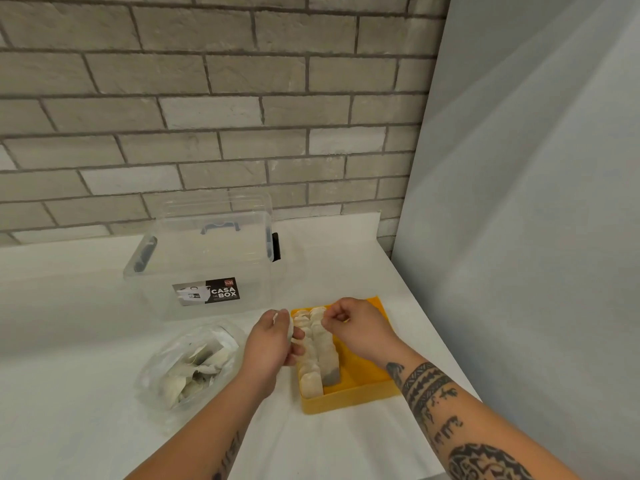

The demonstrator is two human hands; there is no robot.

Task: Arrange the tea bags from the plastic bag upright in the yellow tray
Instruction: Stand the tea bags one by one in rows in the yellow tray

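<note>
Above the yellow tray (349, 398) — left hand (268, 344) pinches one tea bag (297, 336), right hand (360, 325) pinches another, fingers curled.

We see a clear plastic storage box (207, 268) standing on the white table (69, 323), near the grey brick wall (207, 98) behind it. On its front is a black and grey label (206, 291) reading "CASA BOX". There is a dark latch (145, 252) on its left end, another dark latch (275, 246) on its right, and a dark handle (220, 227) at its top. To the right we see a plain pale panel (536, 202) rising at the table's edge.
</note>
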